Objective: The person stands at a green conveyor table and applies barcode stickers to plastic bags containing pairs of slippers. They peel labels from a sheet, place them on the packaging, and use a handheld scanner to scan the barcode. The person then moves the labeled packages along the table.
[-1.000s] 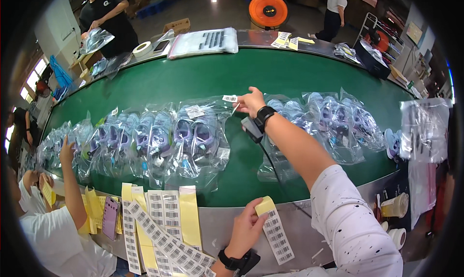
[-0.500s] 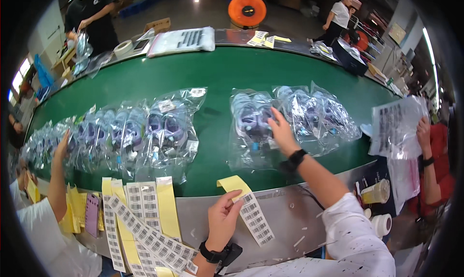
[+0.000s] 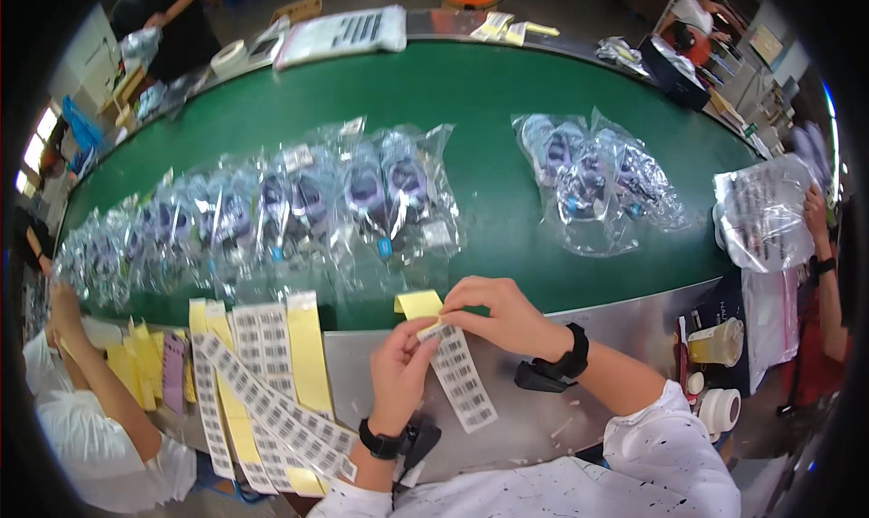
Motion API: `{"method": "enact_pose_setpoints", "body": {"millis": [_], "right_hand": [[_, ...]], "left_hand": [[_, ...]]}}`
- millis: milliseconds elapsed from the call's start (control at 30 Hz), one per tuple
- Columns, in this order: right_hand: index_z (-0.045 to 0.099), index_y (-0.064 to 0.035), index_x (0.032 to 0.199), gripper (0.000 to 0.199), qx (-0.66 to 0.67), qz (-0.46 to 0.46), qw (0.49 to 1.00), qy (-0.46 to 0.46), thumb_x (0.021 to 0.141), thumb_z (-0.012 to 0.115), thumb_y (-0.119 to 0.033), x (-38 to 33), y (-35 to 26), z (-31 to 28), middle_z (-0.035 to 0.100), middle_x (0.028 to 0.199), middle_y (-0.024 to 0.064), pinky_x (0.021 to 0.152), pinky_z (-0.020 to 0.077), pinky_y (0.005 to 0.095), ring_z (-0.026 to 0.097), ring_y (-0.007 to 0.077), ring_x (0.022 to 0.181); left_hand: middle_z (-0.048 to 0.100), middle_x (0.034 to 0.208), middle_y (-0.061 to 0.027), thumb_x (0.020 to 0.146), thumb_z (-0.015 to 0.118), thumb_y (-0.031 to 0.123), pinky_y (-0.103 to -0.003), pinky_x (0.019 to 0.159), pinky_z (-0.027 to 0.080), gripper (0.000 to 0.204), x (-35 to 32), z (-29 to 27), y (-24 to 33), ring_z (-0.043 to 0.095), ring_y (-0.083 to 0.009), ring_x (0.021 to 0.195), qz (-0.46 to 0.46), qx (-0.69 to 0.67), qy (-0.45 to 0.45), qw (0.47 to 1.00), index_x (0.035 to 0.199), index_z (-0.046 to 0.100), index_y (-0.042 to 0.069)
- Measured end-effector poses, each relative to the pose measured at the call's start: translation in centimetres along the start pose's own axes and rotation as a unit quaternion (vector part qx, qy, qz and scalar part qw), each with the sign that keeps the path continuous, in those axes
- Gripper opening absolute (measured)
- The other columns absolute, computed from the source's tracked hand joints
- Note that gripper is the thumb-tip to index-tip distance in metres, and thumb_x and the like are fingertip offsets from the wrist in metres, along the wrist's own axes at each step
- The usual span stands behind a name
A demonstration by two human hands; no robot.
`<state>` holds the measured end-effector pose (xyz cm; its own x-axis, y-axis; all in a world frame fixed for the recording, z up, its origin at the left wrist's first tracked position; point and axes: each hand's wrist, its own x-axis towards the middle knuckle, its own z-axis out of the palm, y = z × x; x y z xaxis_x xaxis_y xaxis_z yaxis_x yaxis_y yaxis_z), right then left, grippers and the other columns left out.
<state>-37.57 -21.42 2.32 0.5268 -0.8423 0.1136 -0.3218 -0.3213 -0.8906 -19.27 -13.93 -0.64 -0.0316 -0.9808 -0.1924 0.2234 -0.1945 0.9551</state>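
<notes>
My left hand (image 3: pixel 398 373) is closed in a pinch on a strip of barcode labels (image 3: pixel 468 389), white with yellow backing at its upper end. My right hand (image 3: pixel 500 317) meets it there, thumb and fingers pinched at a label lifting at the strip's upper part. Both hands are over the metal edge of the table. Beyond them, a bagged pair of blue-purple shoes (image 3: pixel 403 176) lies at the right end of a long row of clear-bagged shoes (image 3: pixel 226 215). Farther right are other bagged shoes (image 3: pixel 559 147), overlapping one another.
Several label strips (image 3: pixel 262 418) hang over the table edge at left, near a co-worker's arm (image 3: pixel 90 364). At right, another person's hand (image 3: pixel 817 212) holds a printed plastic bag (image 3: pixel 765 215). A drink cup (image 3: pixel 715 343) stands below it. The table surface (image 3: pixel 489 93) is green.
My right hand has left the bagged shoes and come back to the label strip beside my left hand. That bagged pair now lies against the left row. The view has tilted down.
</notes>
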Motion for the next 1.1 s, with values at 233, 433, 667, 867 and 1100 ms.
{"method": "enact_pose_setpoints", "body": {"millis": [233, 433, 667, 867, 1100], "right_hand": [[0.068, -0.0016, 0.089, 0.007, 0.001, 0.012, 0.998, 0.065, 0.082, 0.069, -0.004, -2.4, -0.5, 1.4, 0.063, 0.088, 0.0077, 0.064, 0.0481, 0.0319, 0.06, 0.0206, 0.082], [0.065, -0.0014, 0.086, 0.008, -0.102, -0.045, 0.991, 0.07, 0.081, 0.07, -0.004, -1.8, 0.2, 1.4, 0.063, 0.087, 0.0069, 0.065, 0.0472, 0.0316, 0.06, 0.021, 0.083], [0.066, -0.001, 0.085, 0.007, 0.028, 0.038, 0.999, -0.018, 0.08, 0.069, -0.004, -0.7, 1.0, 0.6, 0.063, 0.091, 0.0072, 0.067, 0.0471, 0.0315, 0.059, 0.0222, 0.081], [0.064, -0.0003, 0.082, 0.009, -0.128, -0.097, 0.986, 0.053, 0.075, 0.069, 0.0, -1.2, 0.0, 1.5, 0.059, 0.085, 0.0074, 0.069, 0.0476, 0.0356, 0.057, 0.0256, 0.083], [0.062, -0.0018, 0.082, 0.005, -0.133, -0.151, 0.976, 0.087, 0.079, 0.066, 0.0, 1.4, -2.4, -0.6, 0.061, 0.087, 0.0091, 0.07, 0.0472, 0.0332, 0.058, 0.0247, 0.081]], "left_hand": [[0.068, 0.081, -0.0027, 0.09, 0.063, 0.002, -0.019, 0.062, 0.045, 0.022, -0.3, -0.3, -1.4, 0.057, -0.0022, 0.071, 0.007, 0.016, -0.01, 1.0, 0.111, 0.063, -0.002], [0.069, 0.094, -0.0072, 0.09, 0.06, -0.004, -0.02, 0.071, 0.05, 0.025, 0.1, -0.3, -0.2, 0.064, -0.0071, 0.083, -0.058, 0.062, -0.037, 0.996, 0.115, 0.06, -0.004], [0.068, 0.081, -0.0012, 0.089, 0.063, -0.002, -0.02, 0.064, 0.048, 0.02, 0.3, -0.4, -0.1, 0.06, -0.0029, 0.074, -0.034, 0.011, -0.013, 0.999, 0.109, 0.062, -0.003], [0.068, 0.1, -0.0094, 0.088, 0.061, -0.006, -0.022, 0.073, 0.053, 0.032, 0.4, -0.7, -0.2, 0.065, -0.0091, 0.086, -0.07, 0.0, -0.042, 0.997, 0.12, 0.056, -0.003], [0.065, 0.113, -0.014, 0.088, 0.059, -0.009, -0.026, 0.083, 0.054, 0.049, 1.0, -1.1, -1.1, 0.066, -0.0143, 0.097, -0.081, -0.031, -0.034, 0.996, 0.134, 0.041, -0.004]]}}
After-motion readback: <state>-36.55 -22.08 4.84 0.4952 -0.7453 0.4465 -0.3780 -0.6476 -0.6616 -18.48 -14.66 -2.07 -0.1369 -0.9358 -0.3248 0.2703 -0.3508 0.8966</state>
